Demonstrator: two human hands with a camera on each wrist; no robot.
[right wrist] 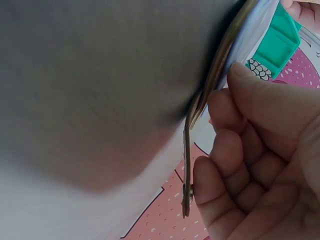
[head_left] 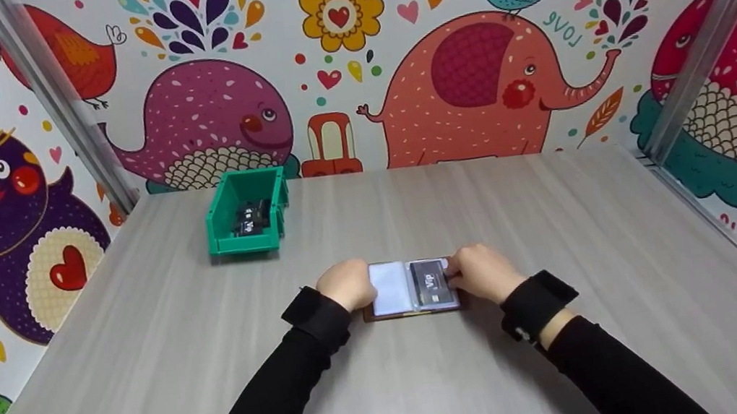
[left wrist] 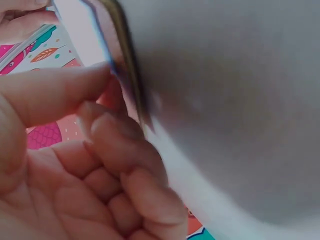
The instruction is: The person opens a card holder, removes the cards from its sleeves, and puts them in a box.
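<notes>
A brown card holder (head_left: 390,290) lies spread open on the table between both hands, showing clear plastic sleeves. The right-hand sleeve carries a dark card (head_left: 431,282) marked "Vip", while the left sleeve looks pale, with no card visible. At the holder's left edge, my left hand (head_left: 347,285) pinches it between thumb and curled fingers. My right hand (head_left: 485,271) grips the opposite edge, thumb on the sleeve side. In the right wrist view a thin brown strap (right wrist: 186,170) with a metal snap sticks out past the cover, beside the curled fingers.
A green bin (head_left: 246,243) with several dark cards (head_left: 252,217) inside stands at the back left of the wood-grain table (head_left: 395,385). Patterned walls (head_left: 318,17) with cartoon animals close off the back and sides, with metal posts (head_left: 58,107) at the corners.
</notes>
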